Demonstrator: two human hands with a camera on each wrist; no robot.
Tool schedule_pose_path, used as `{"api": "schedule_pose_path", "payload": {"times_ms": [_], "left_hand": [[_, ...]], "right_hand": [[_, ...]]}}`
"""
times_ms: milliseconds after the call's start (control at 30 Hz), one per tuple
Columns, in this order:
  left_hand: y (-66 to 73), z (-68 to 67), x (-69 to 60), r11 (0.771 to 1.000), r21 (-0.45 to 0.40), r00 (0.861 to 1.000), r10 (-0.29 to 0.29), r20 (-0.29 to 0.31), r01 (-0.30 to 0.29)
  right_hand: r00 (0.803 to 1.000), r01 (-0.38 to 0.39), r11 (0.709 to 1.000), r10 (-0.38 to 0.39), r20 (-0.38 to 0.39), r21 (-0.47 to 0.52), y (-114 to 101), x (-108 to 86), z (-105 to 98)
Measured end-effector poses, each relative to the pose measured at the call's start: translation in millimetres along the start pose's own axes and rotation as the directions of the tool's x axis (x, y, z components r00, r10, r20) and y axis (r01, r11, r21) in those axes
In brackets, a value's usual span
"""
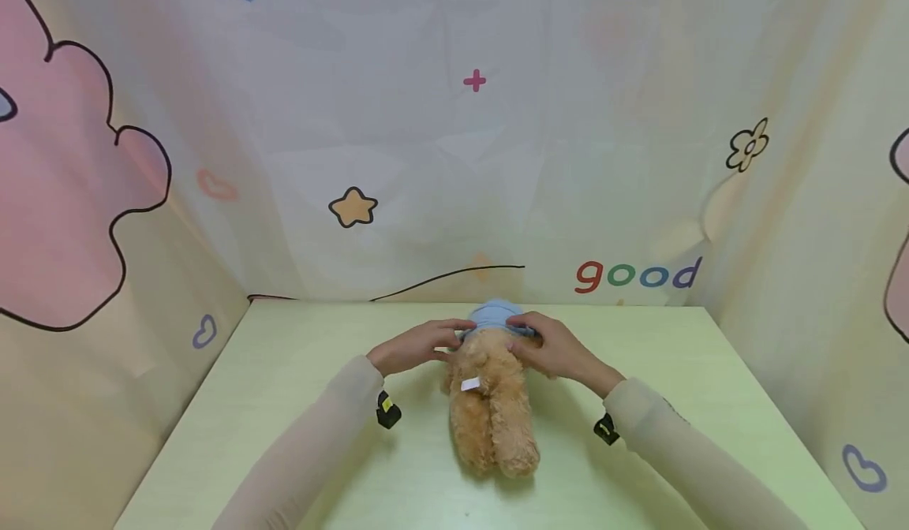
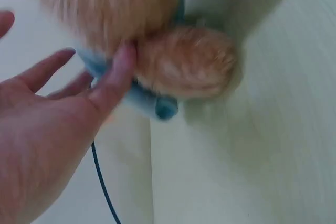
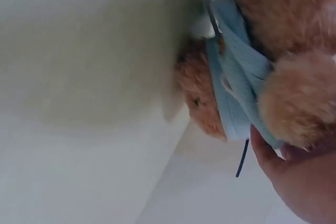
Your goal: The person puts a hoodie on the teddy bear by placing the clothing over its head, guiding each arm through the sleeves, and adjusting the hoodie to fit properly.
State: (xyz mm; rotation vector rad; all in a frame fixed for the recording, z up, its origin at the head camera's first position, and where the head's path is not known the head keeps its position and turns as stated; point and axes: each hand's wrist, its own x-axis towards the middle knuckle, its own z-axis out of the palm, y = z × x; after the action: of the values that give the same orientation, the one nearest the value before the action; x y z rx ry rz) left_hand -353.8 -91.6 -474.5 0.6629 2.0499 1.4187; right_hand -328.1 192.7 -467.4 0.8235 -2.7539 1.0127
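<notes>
A light-brown teddy bear (image 1: 500, 404) lies on the table with its back up and its legs toward me. Blue cloth (image 1: 493, 315) covers the far end, around its head and neck. A small white tag (image 1: 471, 384) sticks out of its back. My left hand (image 1: 419, 347) holds the cloth's left side, its thumb against cloth and fur in the left wrist view (image 2: 123, 61). My right hand (image 1: 557, 347) grips the right side of the cloth beside a furry arm (image 3: 296, 98). One dark eye (image 3: 197, 101) shows in the right wrist view. Some fingertips are hidden.
The pale green table (image 1: 298, 404) runs to a printed cloth backdrop (image 1: 426, 120) behind the bear. More printed cloth hangs at both sides. A small black device (image 1: 388, 410) sits by the left wrist and another black device (image 1: 607, 429) by the right.
</notes>
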Motion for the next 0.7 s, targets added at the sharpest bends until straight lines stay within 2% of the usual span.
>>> {"api": "schedule_pose_path", "payload": {"times_ms": [67, 100, 167, 267, 333, 433, 500, 600, 700], "left_hand": [[-2.4, -0.7, -0.4, 1.000, 0.017, 0.999, 0.019, 0.039, -0.020], [-3.2, -0.1, -0.5, 0.999, 0.044, 0.999, 0.026, 0.038, -0.027], [-4.6, 1.9, 0.1, 0.991, 0.129, 0.999, 0.030, 0.025, -0.033], [-4.9, 5.3, 1.7, 0.978, 0.199, 0.998, 0.069, -0.005, -0.067], [-5.9, 6.9, 3.8, 0.968, 0.232, 0.994, 0.102, -0.026, -0.093], [-6.5, 8.8, 7.7, 0.947, 0.294, 0.985, 0.157, -0.077, -0.128], [-6.9, 9.3, 10.6, 0.925, 0.356, 0.975, 0.186, -0.125, -0.131], [-6.5, 9.9, 12.9, 0.872, 0.482, 0.967, 0.187, -0.174, -0.082], [-6.7, 11.6, 14.7, 0.822, 0.568, 0.973, 0.149, -0.177, -0.023]], "right_hand": [[0.997, 0.010, 1.000, -0.010, 0.081, 0.000, 0, 2.3, -8], [0.992, 0.011, 1.000, -0.012, 0.125, 0.003, -1, 3.1, -12], [0.979, -0.004, 1.000, -0.001, 0.203, 0.023, -2, 4.1, -19], [0.958, -0.042, 0.998, 0.028, 0.285, 0.045, -3, 4.5, -24], [0.956, -0.047, 0.998, 0.031, 0.292, 0.049, -1, 4.8, -22], [0.967, -0.011, 1.000, 0.010, 0.254, 0.001, 3, 6.2, -14], [0.975, 0.024, 0.998, -0.011, 0.222, -0.058, 6, 7.7, -8], [0.979, 0.036, 0.987, -0.003, 0.204, -0.157, 5, 8.8, -3], [0.979, 0.019, 0.981, 0.020, 0.201, -0.193, 3, 9.6, -3]]}}
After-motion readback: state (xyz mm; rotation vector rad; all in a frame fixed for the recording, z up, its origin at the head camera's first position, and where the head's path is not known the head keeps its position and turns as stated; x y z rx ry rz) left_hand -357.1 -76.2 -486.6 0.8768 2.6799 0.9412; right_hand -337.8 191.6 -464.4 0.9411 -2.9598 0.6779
